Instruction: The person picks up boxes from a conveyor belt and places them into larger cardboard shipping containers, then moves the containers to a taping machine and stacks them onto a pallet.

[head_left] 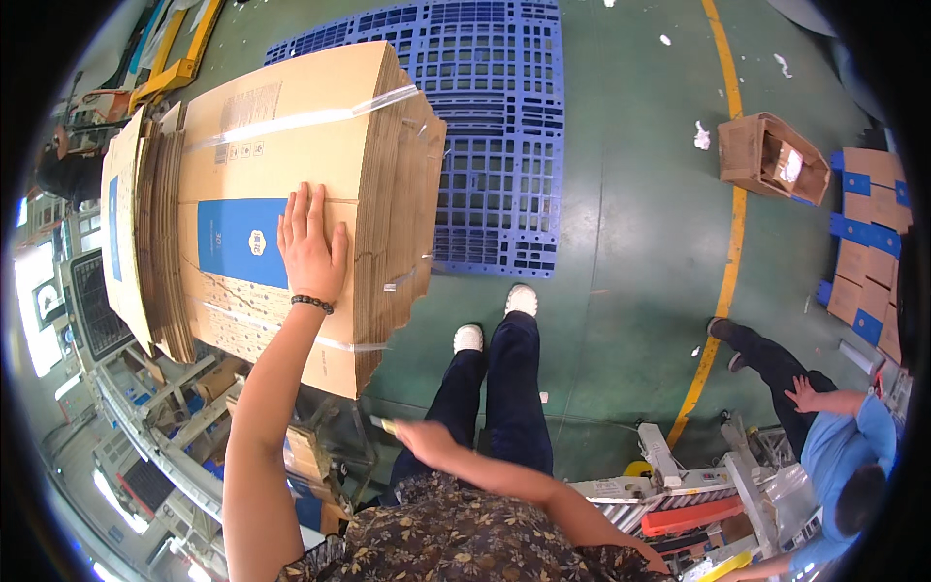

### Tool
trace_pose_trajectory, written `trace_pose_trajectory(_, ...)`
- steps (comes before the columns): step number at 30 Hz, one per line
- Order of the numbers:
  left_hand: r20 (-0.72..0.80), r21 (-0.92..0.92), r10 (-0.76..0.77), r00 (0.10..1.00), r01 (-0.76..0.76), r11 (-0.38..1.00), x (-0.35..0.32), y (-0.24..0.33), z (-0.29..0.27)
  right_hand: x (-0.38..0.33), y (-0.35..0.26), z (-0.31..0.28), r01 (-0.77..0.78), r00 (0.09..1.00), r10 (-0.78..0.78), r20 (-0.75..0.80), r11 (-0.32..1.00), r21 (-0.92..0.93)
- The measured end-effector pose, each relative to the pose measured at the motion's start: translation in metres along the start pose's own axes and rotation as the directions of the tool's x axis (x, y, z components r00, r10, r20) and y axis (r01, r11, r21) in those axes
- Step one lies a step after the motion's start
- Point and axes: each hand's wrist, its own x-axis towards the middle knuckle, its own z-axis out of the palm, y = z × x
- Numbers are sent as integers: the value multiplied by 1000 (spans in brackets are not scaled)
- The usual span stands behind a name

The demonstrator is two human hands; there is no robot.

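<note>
Left hand [310, 247] flat and open, palm pressed on top of the stack of flattened cartons [291, 204], fingers spread over the blue printed panel; grasping nothing. A dark bead bracelet [312, 304] sits at that wrist.

Right hand [419, 436] hangs low, well apart from the stack and nearer the body, closed around a small slim tool [385, 425]; too blurred to tell what kind.

Stack is bound with clear plastic straps [301, 121], one beyond the left hand, one [344, 343] at the wrist side. It stands tall on its near edge, partly over a blue plastic pallet [495, 136] beyond the hand.

Risk, as I judge it: the upper cartons fan out unevenly toward the pallet side. If a strap lets go while only one flat palm steadies the pile, sheets could slide off toward the person's feet [495, 320]. A co-worker [834, 446] bends at a conveyor far to the right, clear of it.
</note>
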Motion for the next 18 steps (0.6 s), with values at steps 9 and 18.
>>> trace_pose_trajectory(9,9,115,-33,999,32,993,-9,-3,0,-65,85,-55,-337,723,594,-352,749,571)
trace_pose_trajectory(18,-92,-473,471,878,-454,755,-199,18,-93,-180,143,-223,-664,591,397,-703,734,-143)
